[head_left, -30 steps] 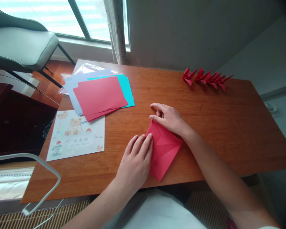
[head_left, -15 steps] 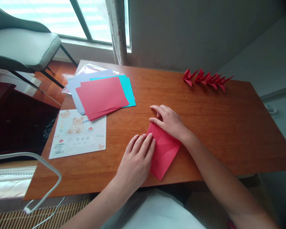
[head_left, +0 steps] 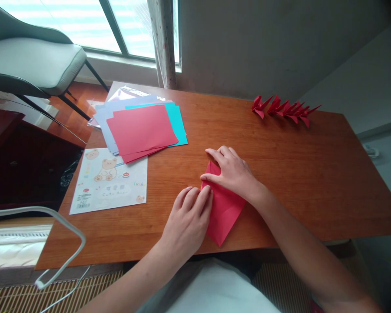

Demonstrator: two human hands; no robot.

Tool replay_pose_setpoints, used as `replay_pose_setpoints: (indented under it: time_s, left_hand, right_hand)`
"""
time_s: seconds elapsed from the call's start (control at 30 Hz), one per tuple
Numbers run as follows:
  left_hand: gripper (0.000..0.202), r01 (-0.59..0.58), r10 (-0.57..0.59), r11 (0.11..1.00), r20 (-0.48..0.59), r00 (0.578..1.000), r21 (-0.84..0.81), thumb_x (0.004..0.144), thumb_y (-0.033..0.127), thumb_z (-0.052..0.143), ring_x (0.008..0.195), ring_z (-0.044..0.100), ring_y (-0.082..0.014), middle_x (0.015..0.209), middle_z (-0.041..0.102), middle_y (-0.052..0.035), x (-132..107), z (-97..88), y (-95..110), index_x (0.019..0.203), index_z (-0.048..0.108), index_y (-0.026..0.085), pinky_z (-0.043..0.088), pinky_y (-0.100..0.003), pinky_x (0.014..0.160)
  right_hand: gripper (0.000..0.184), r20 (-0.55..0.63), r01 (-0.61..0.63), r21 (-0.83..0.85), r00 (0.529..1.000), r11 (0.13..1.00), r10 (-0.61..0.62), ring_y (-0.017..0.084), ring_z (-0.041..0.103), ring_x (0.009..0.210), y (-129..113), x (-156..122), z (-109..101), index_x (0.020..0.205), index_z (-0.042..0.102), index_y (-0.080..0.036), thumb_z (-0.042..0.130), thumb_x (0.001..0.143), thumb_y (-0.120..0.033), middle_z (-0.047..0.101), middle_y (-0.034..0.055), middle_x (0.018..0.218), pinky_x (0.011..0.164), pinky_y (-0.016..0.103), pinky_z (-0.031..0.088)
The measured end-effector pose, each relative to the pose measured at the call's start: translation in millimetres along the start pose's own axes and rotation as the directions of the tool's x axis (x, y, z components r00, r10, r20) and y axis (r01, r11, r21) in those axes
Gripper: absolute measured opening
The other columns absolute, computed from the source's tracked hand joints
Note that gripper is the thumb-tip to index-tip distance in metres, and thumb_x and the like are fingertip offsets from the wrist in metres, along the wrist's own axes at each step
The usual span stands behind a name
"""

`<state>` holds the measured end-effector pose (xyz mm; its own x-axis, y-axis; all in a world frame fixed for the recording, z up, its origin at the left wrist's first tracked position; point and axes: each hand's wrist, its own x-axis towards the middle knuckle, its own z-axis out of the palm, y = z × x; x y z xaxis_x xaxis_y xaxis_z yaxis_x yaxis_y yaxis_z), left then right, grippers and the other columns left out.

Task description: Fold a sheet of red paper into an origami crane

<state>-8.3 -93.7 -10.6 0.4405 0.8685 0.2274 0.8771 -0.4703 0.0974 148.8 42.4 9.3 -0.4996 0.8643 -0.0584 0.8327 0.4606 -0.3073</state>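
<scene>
A folded red paper (head_left: 224, 211), diamond-shaped, lies near the front edge of the wooden table (head_left: 313, 174). My left hand (head_left: 187, 219) rests on the paper's left edge, its fingers stretched out and pressing down. My right hand (head_left: 233, 171) lies flat over the paper's upper part, thumb and fingers spread along a fold. The paper's lower tip points toward me. Its top corner peeks out beneath the right hand's fingers.
A stack of coloured sheets (head_left: 143, 128), red on top with cyan and pale blue beneath, lies at the back left. A bear-printed paper pack (head_left: 111, 180) sits in front of it. Several red folded cranes (head_left: 285, 108) line the back right. A chair (head_left: 32, 56) stands left.
My right hand slid down and toward me over the red paper's upper part. My left hand's fingers curled slightly at the left edge. The view shifted a little.
</scene>
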Motion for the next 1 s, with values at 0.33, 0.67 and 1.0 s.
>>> replay_pose_setpoints:
  time_s: [0.33, 0.67, 1.0]
  left_hand:
    - [0.037, -0.014, 0.015, 1.0, -0.055, 0.998, 0.01, 0.095, 0.022, 0.054, 0.119, 0.053, -0.0283, 0.136, 0.065, -0.0069, -1, 0.7, 0, 0.129, 0.067, 0.014, 0.039, -0.045, 0.112]
    - [0.039, -0.008, 0.008, 1.0, -0.034, 0.999, -0.017, 0.096, 0.018, 0.051, 0.12, 0.054, -0.0285, 0.136, 0.064, -0.0069, 0, -0.3, 1, 0.132, 0.065, 0.014, 0.038, -0.045, 0.113]
    - [0.041, -0.015, 0.015, 1.0, -0.011, 1.0, -0.019, 0.097, 0.019, 0.05, 0.12, 0.053, -0.0291, 0.14, 0.062, -0.0062, -2, -0.5, 0, 0.135, 0.062, 0.013, 0.038, -0.046, 0.113]
  right_hand:
    - [0.078, 0.016, 0.015, -0.032, 1.0, 0.999, -0.015, 0.032, 0.054, 0.106, -9, -3, -5, 0.136, 0.054, -0.028, 0.081, 0.07, -0.06, 0.06, 0.0101, 0.115, 0.073, 0.04, 0.05]
    - [0.079, 0.051, 0.007, 0.022, 0.999, 1.0, -0.008, 0.032, 0.055, 0.108, -3, 2, -5, 0.139, 0.053, -0.025, 0.081, 0.072, -0.055, 0.061, 0.0114, 0.118, 0.083, 0.043, 0.05]
    - [0.047, 0.003, 0.064, 0.247, 0.998, 0.967, -0.067, 0.017, 0.058, 0.078, 18, 22, -3, 0.124, 0.062, -0.019, 0.079, 0.081, -0.029, 0.064, -0.0001, 0.085, 0.071, 0.029, 0.043]
